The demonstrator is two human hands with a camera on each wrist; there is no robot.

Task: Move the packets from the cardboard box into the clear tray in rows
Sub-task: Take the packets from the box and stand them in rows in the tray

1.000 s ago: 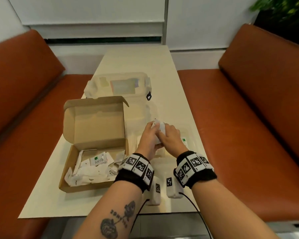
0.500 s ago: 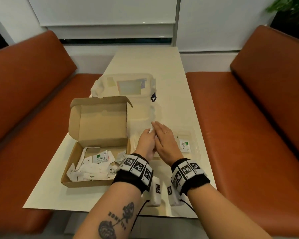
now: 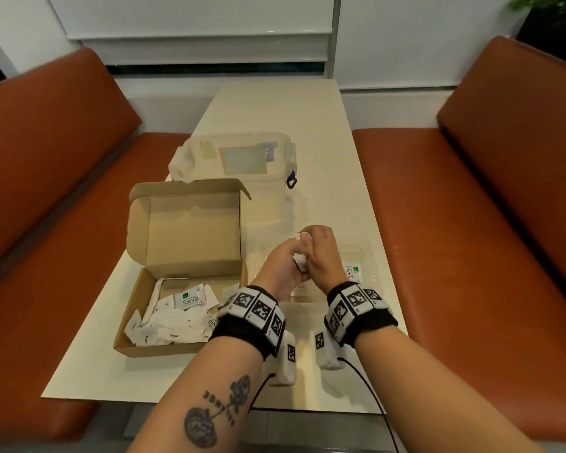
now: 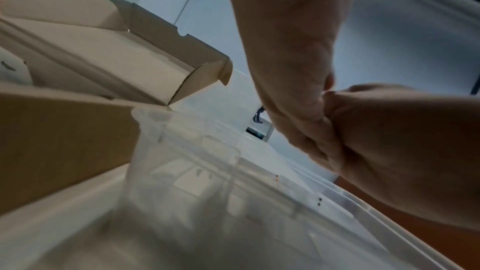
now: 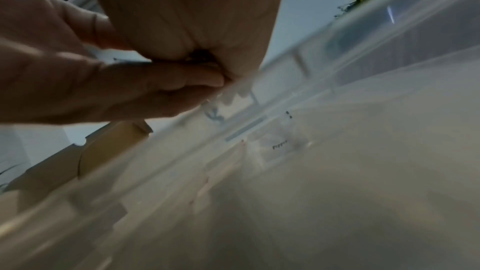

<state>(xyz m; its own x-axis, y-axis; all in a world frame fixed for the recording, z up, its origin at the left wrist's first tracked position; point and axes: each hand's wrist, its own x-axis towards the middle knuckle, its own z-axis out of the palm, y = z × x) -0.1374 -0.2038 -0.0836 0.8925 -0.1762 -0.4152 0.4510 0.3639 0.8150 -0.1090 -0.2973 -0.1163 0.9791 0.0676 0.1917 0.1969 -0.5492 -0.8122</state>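
Observation:
Over the clear tray [image 3: 371,258], my left hand [image 3: 290,258] and right hand [image 3: 319,250] are pressed together. Between them they grip a small stack of white packets [image 3: 303,261]. In the right wrist view a white packet edge [image 5: 124,57] shows between the left fingers [image 5: 155,81] and my right hand [image 5: 182,17]. One Stevia packet [image 3: 353,273] lies in the tray's right part. To the left, the open cardboard box [image 3: 183,237] holds several loose white packets [image 3: 174,318]. The tray's clear dividers [image 4: 233,155] show under my hands.
A clear lidded container [image 3: 242,158] stands behind the box and tray. The cream table [image 3: 291,109] runs away between two orange benches [image 3: 471,223]. The box's upright lid [image 4: 130,52] is close on the left of my hands.
Half a second ago my hands lay low over the tray with the right fingers straight. Now both are lifted slightly and curled round the packets.

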